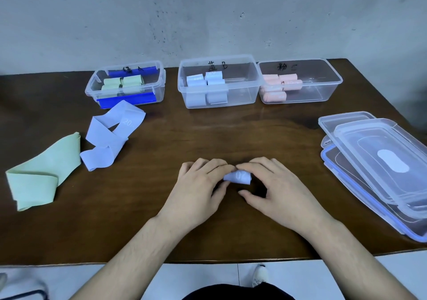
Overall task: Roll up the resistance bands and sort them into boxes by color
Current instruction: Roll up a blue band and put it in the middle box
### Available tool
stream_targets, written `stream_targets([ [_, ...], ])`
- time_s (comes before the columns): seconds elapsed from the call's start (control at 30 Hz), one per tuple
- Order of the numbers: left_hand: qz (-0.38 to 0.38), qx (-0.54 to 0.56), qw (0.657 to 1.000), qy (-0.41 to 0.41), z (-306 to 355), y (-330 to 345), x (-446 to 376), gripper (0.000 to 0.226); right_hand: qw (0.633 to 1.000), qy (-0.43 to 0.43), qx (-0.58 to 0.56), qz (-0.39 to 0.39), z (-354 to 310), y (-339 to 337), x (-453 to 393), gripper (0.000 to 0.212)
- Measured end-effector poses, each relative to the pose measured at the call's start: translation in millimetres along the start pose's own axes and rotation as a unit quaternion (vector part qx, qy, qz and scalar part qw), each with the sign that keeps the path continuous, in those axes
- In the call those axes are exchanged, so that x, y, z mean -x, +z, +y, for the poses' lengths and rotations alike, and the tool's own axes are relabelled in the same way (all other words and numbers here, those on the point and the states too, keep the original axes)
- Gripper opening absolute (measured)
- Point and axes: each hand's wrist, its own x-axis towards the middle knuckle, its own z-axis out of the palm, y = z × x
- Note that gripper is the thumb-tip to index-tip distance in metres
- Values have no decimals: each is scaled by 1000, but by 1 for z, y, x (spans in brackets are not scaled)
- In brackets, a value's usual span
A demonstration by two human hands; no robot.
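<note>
Both hands meet at the table's near middle over a small rolled blue band. My left hand grips its left end, and my right hand curls over its right end with the thumb below. An unrolled blue band lies twisted at the left, and a loose green band lies further left. Along the back stand three clear boxes: the left box holds green rolls, the middle box blue rolls, and the right box pink rolls.
Clear box lids are stacked at the right edge of the dark wooden table. A grey wall rises behind the boxes. Below the table's near edge I see white floor and a shoe.
</note>
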Motion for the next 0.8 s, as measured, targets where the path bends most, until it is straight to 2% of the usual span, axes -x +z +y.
stream_targets([
  [0.23, -35, 42, 998, -21, 0, 2, -11, 36, 999, 18, -12, 24, 2, -1, -14, 32],
  [0.37, 26, 122, 989, -77, 8, -2, -18, 29, 999, 40, -25, 21, 1, -9, -22, 24],
  [0.43, 52, 221, 963, -145, 16, -6, -22, 16, 997, 60, -37, 26, 1, -14, -25, 27],
  [0.57, 10, 392, 876, -282, 36, -14, -37, 4, 991, 100, -78, 46, 6, -25, -33, 48],
  [0.67, -12, 470, 826, -311, 46, -14, -49, 12, 990, 76, -93, 69, 7, -30, -37, 49],
  [0.73, -1, 522, 790, -321, 50, -13, -57, 16, 989, 52, -113, 84, 9, -29, -40, 46],
  [0.8, 14, 549, 770, -325, 52, -13, -65, 17, 986, 49, -139, 83, 15, -30, -43, 42],
])
